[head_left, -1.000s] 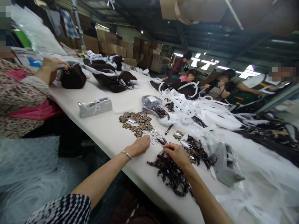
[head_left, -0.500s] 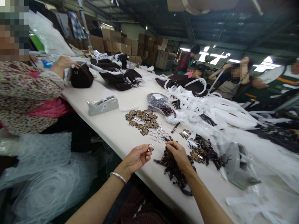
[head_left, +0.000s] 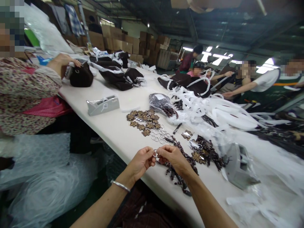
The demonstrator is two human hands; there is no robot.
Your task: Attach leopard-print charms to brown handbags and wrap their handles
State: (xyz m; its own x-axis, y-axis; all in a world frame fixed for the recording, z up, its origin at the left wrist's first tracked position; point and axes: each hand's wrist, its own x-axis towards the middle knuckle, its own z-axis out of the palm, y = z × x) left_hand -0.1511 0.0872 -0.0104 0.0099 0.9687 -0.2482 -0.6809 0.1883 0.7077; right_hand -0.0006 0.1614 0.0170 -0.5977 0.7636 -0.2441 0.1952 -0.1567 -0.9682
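Note:
My left hand (head_left: 143, 161) pinches a silver split key ring (head_left: 155, 153) between thumb and forefinger, just off the table's near edge. From the other side my right hand (head_left: 173, 157) has its thumb and fingers closed at the same ring. Whether they also hold a small dark piece I cannot make out. Below and behind the right hand lies a heap of dark brown braided straps (head_left: 181, 182). Beyond the hands several loose key rings (head_left: 161, 134) are spread out, beside a cluster of brown patterned flower-shaped charms (head_left: 143, 118). More charms with straps (head_left: 205, 152) lie to the right.
Tape dispensers stand at left (head_left: 103, 105) and right (head_left: 241, 166). A clear bag of dark pieces (head_left: 160, 103), a black pen-like item (head_left: 177, 128) and white foam strips (head_left: 228, 114) cover the middle. Co-workers stand around the table with dark bags (head_left: 81, 75). Bubble wrap (head_left: 45, 183) fills the lower left.
My right hand has moved left from the strap heap to the ring in my left hand. The co-worker at far right has reached an arm toward the table.

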